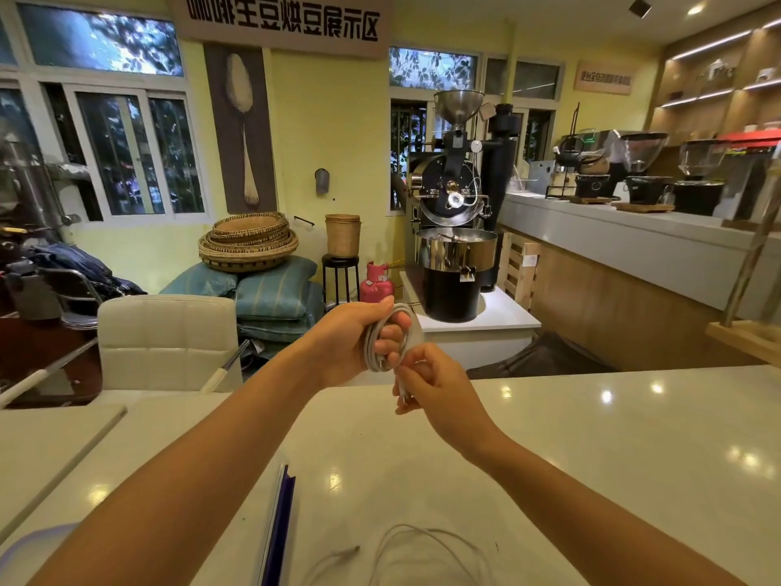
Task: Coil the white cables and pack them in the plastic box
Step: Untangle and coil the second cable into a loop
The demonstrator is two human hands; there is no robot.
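My left hand [359, 336] is raised above the white counter and grips a coiled white cable [374, 353], its loops wrapped round the fingers. Just below and to the right, my right hand [435, 387] pinches the loose end of that same cable next to the coil. A second white cable [427, 547] lies loose in wide loops on the counter at the near edge. At the bottom left corner a pale rounded edge of the plastic box [38, 539] shows beside my left forearm; most of it is hidden.
A dark purple flat strip [281, 526] stands on edge on the white counter [591, 450], between my forearms. A white padded chair [169, 340] stands beyond the counter's far edge. A coffee roaster [454, 230] and a bar shelf with grinders sit further back.
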